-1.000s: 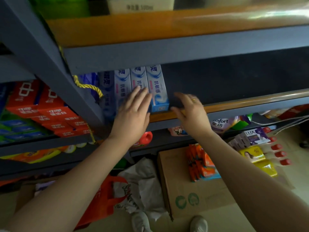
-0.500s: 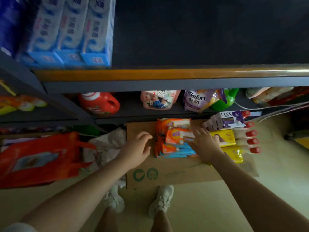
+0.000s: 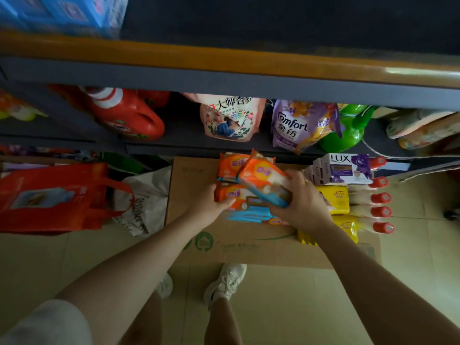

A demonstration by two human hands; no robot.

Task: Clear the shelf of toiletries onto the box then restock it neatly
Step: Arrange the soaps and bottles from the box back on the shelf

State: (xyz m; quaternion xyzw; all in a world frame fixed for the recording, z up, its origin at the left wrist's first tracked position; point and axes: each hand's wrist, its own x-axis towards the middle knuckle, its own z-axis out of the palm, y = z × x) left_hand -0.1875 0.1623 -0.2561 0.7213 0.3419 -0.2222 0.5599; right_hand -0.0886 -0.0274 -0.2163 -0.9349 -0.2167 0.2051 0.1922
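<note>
A cardboard box (image 3: 249, 247) lies flat on the floor below the shelf. On it sits a pile of orange soap packs (image 3: 231, 163), purple Lux boxes (image 3: 346, 168), yellow packs (image 3: 336, 200) and several red-capped bottles (image 3: 380, 197). My right hand (image 3: 303, 202) grips one orange pack (image 3: 261, 180), lifted and tilted above the pile. My left hand (image 3: 211, 205) holds another orange pack (image 3: 236, 195) still lying on the pile. The shelf board (image 3: 224, 58) runs across the top, with blue toothpaste boxes (image 3: 74, 11) at its left end.
The lower shelf holds a red detergent jug (image 3: 129, 115), a pink pouch (image 3: 231, 118), a purple Comfort pouch (image 3: 298, 125) and a green jug (image 3: 348, 130). A red bag (image 3: 54, 197) and white bag (image 3: 146, 195) lie left of the box. My shoes (image 3: 226, 280) stand at its near edge.
My hands left the toothpaste boxes on the shelf and dropped to the box. The view tilted down. My right hand has picked up an orange pack and my left has taken hold of another.
</note>
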